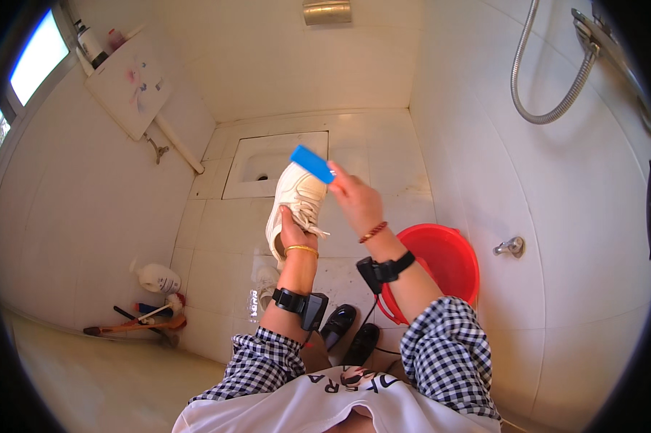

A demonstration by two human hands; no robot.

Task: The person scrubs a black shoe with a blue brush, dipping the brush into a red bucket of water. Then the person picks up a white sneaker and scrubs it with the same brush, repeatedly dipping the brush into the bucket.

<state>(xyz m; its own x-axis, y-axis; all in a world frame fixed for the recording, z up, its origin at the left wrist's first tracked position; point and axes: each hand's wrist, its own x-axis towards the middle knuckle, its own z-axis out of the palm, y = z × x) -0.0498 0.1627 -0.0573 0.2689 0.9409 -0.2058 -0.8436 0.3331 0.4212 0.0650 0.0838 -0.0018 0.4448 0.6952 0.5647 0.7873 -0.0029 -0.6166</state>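
Observation:
A white lace-up sneaker [296,198] is held up in front of me, its toe pointing away. My left hand [294,232] grips it at the ankle opening, thumb on the outside and some fingers hidden by the shoe. In my right hand [356,200] is a blue brush [311,163], closed round its near end. The brush's blue back lies over the sneaker's toe; its bristles are hidden, and I cannot tell whether they touch. Below my left wrist, a second pale shoe [266,281] stands on the floor, partly covered by my arm.
A red basin [448,263] stands on the right by the wall tap [509,247]. Ahead is a squat toilet [275,162] set in the floor. At left lie a white bottle [158,278] and several brushes [141,325]. A shower hose [517,79] hangs upper right.

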